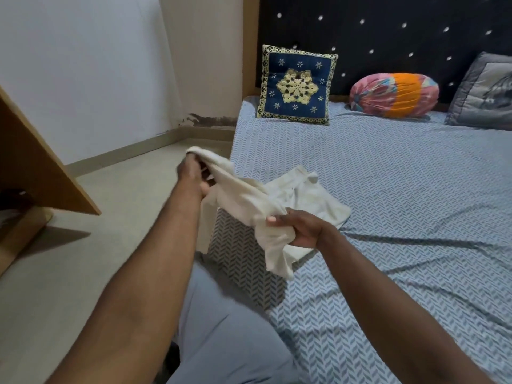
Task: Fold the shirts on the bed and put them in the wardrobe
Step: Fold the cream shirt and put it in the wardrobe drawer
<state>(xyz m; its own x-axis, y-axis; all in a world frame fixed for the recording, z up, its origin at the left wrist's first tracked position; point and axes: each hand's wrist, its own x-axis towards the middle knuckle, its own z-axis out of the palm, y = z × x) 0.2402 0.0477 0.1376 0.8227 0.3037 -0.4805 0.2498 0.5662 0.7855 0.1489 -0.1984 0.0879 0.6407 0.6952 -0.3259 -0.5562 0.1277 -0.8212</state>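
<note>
The left hand (192, 173) grips one bunched end of a cream shirt (279, 194) above the floor (110, 217), its fingertips hidden by the cloth. The right hand (297, 225) clutches the middle. The rest of the cloth trails onto the bed (388, 189) at its near left corner. A wooden panel (41, 162) is cut off at far left.

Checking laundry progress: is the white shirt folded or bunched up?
Bunched, not folded. The shirt hangs crumpled between the left hand and right hand, both gripping it, part resting on the bed.
</note>
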